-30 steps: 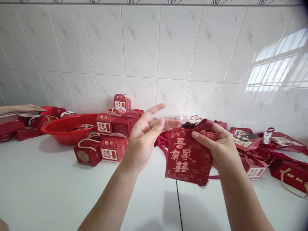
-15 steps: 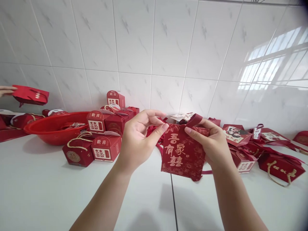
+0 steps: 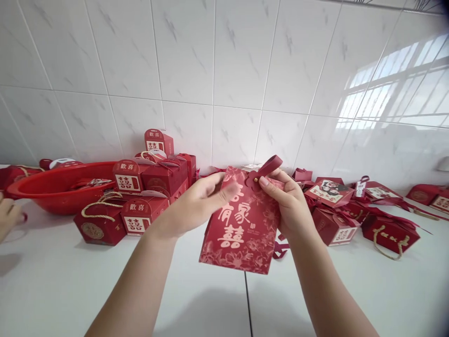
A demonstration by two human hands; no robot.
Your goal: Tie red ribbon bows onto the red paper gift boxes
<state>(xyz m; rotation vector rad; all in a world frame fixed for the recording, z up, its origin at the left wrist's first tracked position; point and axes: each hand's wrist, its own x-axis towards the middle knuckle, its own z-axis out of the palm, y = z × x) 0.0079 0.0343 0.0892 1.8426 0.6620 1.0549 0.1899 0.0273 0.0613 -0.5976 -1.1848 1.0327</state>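
Observation:
Both of my hands hold a red gift box [image 3: 242,234] up above the white table, its printed face with pale characters and flowers turned toward me. My right hand [image 3: 286,199] pinches the top right corner, thumb beside a dark red flower-shaped tag with a strap loop [image 3: 271,165]. My left hand [image 3: 199,201] grips the upper left side, its thumb lying across the front and slightly blurred. The fingers behind the box are hidden.
Left stand several stacked red boxes [image 3: 164,175] and a red basin [image 3: 59,203] with items inside. More ribboned boxes [image 3: 389,234] lie to the right. Another person's hand [image 3: 9,217] is at the left edge. A tiled wall [image 3: 238,70] rises behind the table [image 3: 196,299].
The box is tilted differently, showing more of its front and the flower-shaped tag. My left thumb now lies across its face. The other person's hand has come lower, without the red box visible.

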